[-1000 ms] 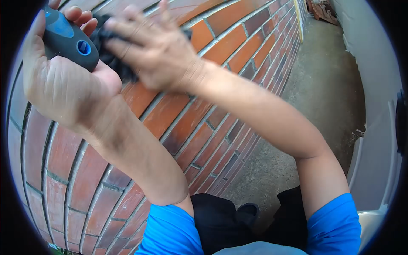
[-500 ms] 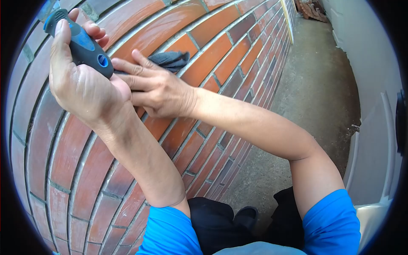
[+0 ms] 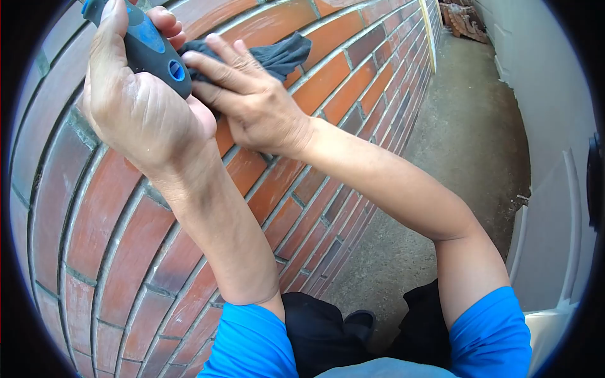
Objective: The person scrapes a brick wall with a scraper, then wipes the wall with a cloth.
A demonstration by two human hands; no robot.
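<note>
My left hand (image 3: pixel 135 113) is wrapped round a black-and-blue tool handle (image 3: pixel 151 47) at the upper left, palm towards me. The handle has a rounded end with a blue-rimmed hole; whatever it is fixed to lies hidden or out of view. Close beside it, my right hand (image 3: pixel 258 101) presses a dark grey cloth (image 3: pixel 287 57) against the brick wall (image 3: pixel 265 208). The cloth sticks out past the fingers on both sides, bunched and creased. Bricks around the right hand look deeper orange than the duller, whitish-smeared ones lower left.
Along the wall runs a narrow concrete path (image 3: pixel 469 120), bounded on the right by a pale wall (image 3: pixel 548 75). Broken reddish pieces (image 3: pixel 463 19) lie at its far end. A dark shoe (image 3: pixel 359 324) of mine shows below.
Both hands have moved up and a little right across the bricks. More of the cloth now shows around my right hand, while the handle stays in my left.
</note>
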